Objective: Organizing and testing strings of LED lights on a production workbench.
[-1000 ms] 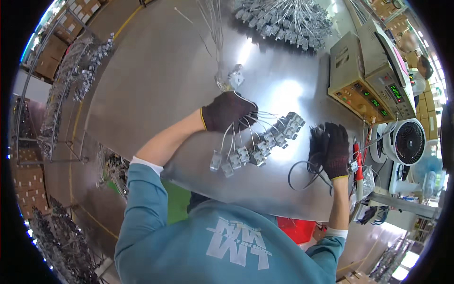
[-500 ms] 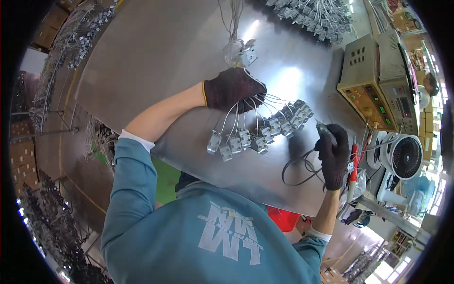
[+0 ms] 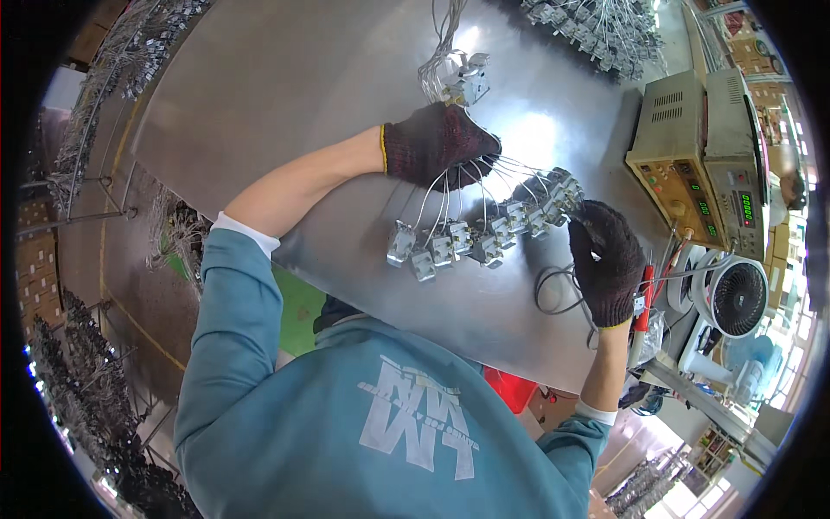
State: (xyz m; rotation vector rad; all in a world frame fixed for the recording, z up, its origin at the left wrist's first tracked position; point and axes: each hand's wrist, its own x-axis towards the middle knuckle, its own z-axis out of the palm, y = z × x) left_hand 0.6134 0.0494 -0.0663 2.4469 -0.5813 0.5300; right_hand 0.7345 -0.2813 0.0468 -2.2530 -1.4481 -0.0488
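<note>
The gloved left hand (image 3: 437, 151) is closed around a bundle of wires (image 3: 471, 186) fanning to small switches (image 3: 471, 238), while the right hand (image 3: 608, 259) curls at their far end.

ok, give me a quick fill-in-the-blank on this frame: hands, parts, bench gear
1. Both hands wear dark knit ____.
2. The left hand gathers the thin ____ that fan out to the row of small grey parts on the metal table.
3. The right hand is at the ____ end of that row.
4. The small white fan stands on the person's ____ side, below the beige test instrument.

Missing words: gloves; wires; right; right
</note>
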